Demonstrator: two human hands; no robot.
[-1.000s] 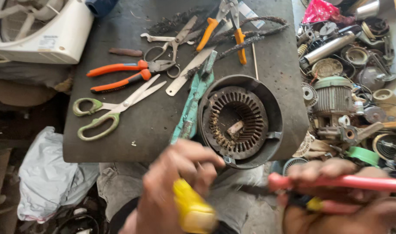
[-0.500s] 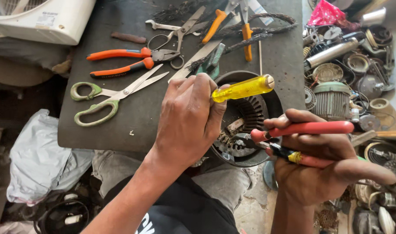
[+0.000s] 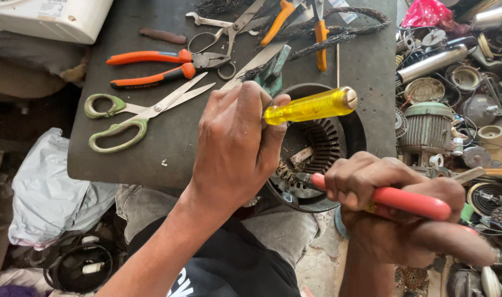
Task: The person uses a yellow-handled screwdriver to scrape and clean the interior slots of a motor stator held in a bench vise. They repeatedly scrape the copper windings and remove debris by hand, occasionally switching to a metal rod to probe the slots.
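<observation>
While the left hand (image 3: 237, 148) is closed tight around a screwdriver with a clear yellow handle (image 3: 310, 105), its shaft hidden behind the fingers and aimed down into the work, the right hand (image 3: 396, 206) is wrapped shut on the red-handled pliers (image 3: 396, 199), whose nose reaches toward the same spot. Between them sits the motor stator (image 3: 317, 151), a dark round housing with slotted teeth inside and copper windings low in its bore. It hangs half over the near edge of the tabletop (image 3: 152, 159), above the person's lap.

To my eye, the chief risk is a slip: if the screwdriver tip jumps out of a slot under pressure, it could gouge the winding or run toward the right hand, which is close by. The stator could also tip off the edge, since neither hand is holding its body and much of it overhangs.

Around it the tabletop is crowded. Green-handled scissors (image 3: 132, 118) lie just left of the left hand, orange-handled pliers (image 3: 157, 66) beyond them, with a spanner, more cutters and twists of dark wire at the far edge. On the right, off the tabletop, stands a heap of motor parts (image 3: 454, 110), a ribbed grey motor among them, leaving the right elbow little room on that side.
</observation>
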